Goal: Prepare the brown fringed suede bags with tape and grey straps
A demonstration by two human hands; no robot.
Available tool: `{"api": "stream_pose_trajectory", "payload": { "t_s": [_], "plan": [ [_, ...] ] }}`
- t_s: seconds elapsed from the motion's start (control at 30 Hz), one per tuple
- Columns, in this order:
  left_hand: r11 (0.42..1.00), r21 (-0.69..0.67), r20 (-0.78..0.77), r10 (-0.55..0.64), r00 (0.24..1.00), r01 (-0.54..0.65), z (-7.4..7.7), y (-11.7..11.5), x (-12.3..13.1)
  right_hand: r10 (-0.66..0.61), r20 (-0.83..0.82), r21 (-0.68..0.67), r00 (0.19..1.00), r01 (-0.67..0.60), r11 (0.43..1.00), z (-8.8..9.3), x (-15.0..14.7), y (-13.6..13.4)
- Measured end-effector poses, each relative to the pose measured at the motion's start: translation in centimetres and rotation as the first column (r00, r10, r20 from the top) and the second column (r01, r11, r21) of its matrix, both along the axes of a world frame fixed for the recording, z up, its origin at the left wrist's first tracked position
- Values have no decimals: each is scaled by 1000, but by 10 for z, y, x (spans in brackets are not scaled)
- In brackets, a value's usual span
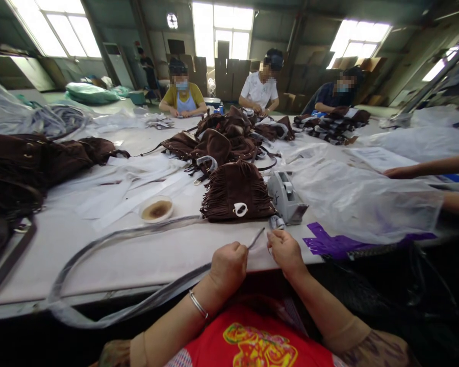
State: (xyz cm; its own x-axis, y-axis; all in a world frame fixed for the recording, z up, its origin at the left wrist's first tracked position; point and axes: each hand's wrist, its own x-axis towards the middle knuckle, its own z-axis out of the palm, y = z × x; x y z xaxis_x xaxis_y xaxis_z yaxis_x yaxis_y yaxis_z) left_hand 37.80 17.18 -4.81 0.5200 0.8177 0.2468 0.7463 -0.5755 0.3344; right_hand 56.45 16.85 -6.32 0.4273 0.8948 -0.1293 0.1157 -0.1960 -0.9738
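A person in a red garment (214, 336) works at a table (110, 270) beside a fringed brown bag (237, 183), a strap (67, 275) wrapped in cloudy film in hand. The strap leads from the bag's lower left corner, loops out to its left past the table's near edge and comes back in front of it to the left hand (228, 262). That hand's fingers are clenched around the strap, its thin end poking out. The right hand (286, 252), in front of the bag's right corner, has its fingers drawn together near that end; whether they grasp anything cannot be told. Just right of the bag stands a gray tape dispenser (290, 201); to the bag's left sits a dish (153, 220), brown inside. Behind the bag rises a heap of brown bags (218, 142). Well to the bag's right, another person's hand (400, 172) reaches over plastic sheeting (359, 199).
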Motion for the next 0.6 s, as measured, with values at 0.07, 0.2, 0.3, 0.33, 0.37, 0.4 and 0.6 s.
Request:
{"api": "stream_pose_trajectory", "payload": {
  "t_s": [0.07, 0.2, 0.3, 0.33, 0.37, 0.4, 0.6],
  "plan": [
    [999, 32, -81, -18, 997, 21, -4, -1, -3, 85, 223, -28, 971, -81, 996, 2, -3, -2],
    [987, 25, -134, -157, 979, 161, -8, -7, -1, 274, 562, -141, 780, -237, 961, 7, -13, -4],
    [977, -23, -144, -215, 966, 214, -5, -7, 0, 305, 745, -142, 593, -306, 941, 6, -17, -2],
    [972, -36, -144, -234, 962, 231, -4, -7, -2, 308, 791, -125, 529, -352, 928, 5, -17, -1],
    [967, -42, -143, -255, 956, 251, -3, -5, -5, 309, 824, -110, 474, -402, 909, 3, -16, -1],
    [962, -42, -142, -272, 952, 269, -2, -3, -8, 316, 846, -102, 429, -452, 886, 2, -15, 0],
    [987, -2, -119, -160, 980, 160, -4, 9, -29, 467, 847, -200, 253, -663, 722, 8, -9, 5]
  ]
}}
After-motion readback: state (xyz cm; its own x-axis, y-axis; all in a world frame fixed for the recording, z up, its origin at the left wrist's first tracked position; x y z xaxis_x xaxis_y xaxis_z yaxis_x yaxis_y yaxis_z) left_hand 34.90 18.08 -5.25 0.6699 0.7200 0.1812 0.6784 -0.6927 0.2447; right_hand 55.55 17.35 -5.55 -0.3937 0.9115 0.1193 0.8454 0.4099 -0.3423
